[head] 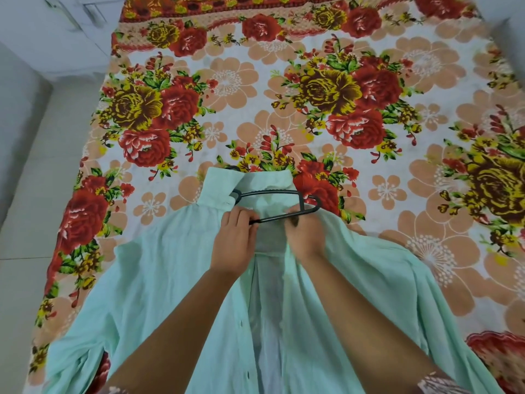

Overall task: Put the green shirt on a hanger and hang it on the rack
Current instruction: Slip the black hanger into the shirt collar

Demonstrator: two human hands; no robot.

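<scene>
Beneath the green shirt (170,265) collar, black hanger (270,192) partly out of sight.

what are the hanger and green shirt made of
The hanger looks like dark moulded plastic, thin bars with a dull sheen; coated metal is possible. The green shirt looks like thin woven cotton or a blend: matte, softly creased, slightly see-through at the open front.

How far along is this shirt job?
Done: the pale green shirt lies opened on the floral bedsheet. In hand: the left hand grips the black plastic hanger at the collar; the right hand holds the shirt's front. Left: seating both shoulders, hanging it; no rack shows.
</scene>
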